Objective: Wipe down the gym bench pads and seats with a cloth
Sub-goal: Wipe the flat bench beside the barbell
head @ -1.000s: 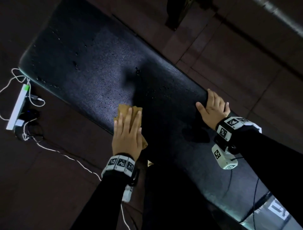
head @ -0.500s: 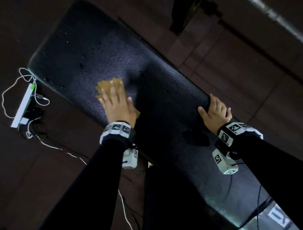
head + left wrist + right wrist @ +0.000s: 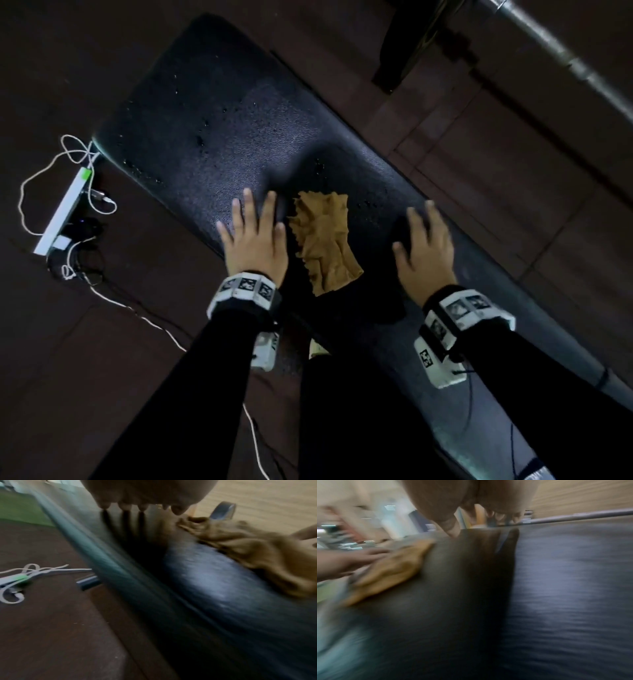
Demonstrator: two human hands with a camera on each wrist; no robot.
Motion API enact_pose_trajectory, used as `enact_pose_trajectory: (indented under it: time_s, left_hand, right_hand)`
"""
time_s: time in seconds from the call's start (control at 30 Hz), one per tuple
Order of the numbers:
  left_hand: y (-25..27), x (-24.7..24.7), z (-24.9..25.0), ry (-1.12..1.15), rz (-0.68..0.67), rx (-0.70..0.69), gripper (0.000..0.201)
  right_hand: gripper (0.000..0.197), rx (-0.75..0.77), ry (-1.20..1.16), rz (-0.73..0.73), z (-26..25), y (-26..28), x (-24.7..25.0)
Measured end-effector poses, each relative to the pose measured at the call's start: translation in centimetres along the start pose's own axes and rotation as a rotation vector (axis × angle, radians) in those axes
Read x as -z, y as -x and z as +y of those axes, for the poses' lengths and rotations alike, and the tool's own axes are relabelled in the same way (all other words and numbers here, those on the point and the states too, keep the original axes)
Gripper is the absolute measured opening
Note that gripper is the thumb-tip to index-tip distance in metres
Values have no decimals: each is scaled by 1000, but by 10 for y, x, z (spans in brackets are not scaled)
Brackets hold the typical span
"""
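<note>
Cloth (image 3: 323, 240) crumpled on bench pad (image 3: 222, 113) between 2 flat, empty hands; power strip (image 3: 63, 212) beside.

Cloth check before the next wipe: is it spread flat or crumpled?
Crumpled: the cloth lies bunched in ridges on the bench pad, no hand on it.

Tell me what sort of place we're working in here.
Most likely a gym or weight room. A long black padded bench fills the view, a steel bar runs across the far corner, and the floor looks like dark rubber tile. A tan cloth lies on the pad.
</note>
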State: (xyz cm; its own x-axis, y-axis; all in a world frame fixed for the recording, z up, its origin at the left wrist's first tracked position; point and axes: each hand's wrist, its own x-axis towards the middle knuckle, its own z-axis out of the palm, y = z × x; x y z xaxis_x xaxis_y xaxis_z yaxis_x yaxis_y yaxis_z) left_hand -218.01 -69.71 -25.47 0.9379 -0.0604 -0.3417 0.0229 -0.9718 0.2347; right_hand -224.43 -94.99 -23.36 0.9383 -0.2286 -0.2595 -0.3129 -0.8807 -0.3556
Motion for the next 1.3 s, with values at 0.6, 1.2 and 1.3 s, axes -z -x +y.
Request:
enact_pose_trajectory:
  time_s: [0.6,1.2,1.3]
  left_hand:
    - [-29,2,-40,-36,55,95,57]
    - [-29,5,-38,-83,18,122,57]
    - [-34,6,-40,-76,-42,129,64]
  right_hand:
    - [56,295,-210,-268,-114,-14,-19]
    - [54,476,265,-376,-82,-31,-34]
    - [53,538,248,-308,-90,-57,-38]
